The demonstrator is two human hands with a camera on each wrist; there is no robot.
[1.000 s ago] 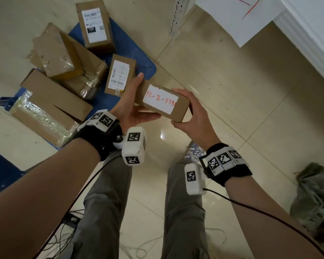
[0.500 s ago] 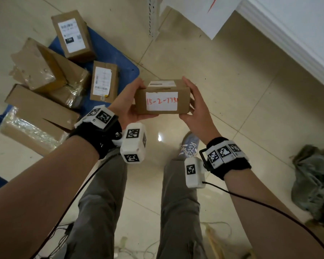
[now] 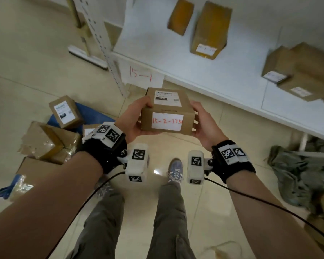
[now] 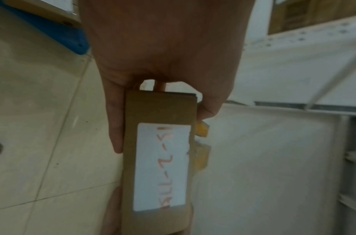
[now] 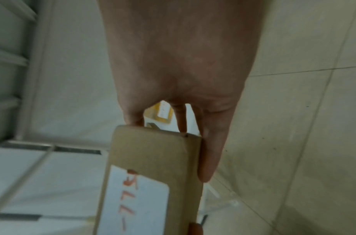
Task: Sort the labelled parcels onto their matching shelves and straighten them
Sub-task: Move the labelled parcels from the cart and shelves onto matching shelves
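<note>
A person's left hand (image 3: pixel 133 122) and right hand (image 3: pixel 204 126) clasp a parcel (image 3: pixel 166 111) (marked 15-2-775) at chest height before a shelf (image 3: pixel 223 75) tagged 15-1. Four parcels already sit on the shelf at 12 to 2 o'clock; several more wait on the floor (image 3: pixel 36 62) at 9 o'clock.

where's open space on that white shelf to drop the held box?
Free: the shelf front strip between the yellow parcel and the brown stack; also the left end near the 15-1 sign. Crowded: the right end, stacked boxes at the edge. Both hands, left and right, grip the box.
</note>
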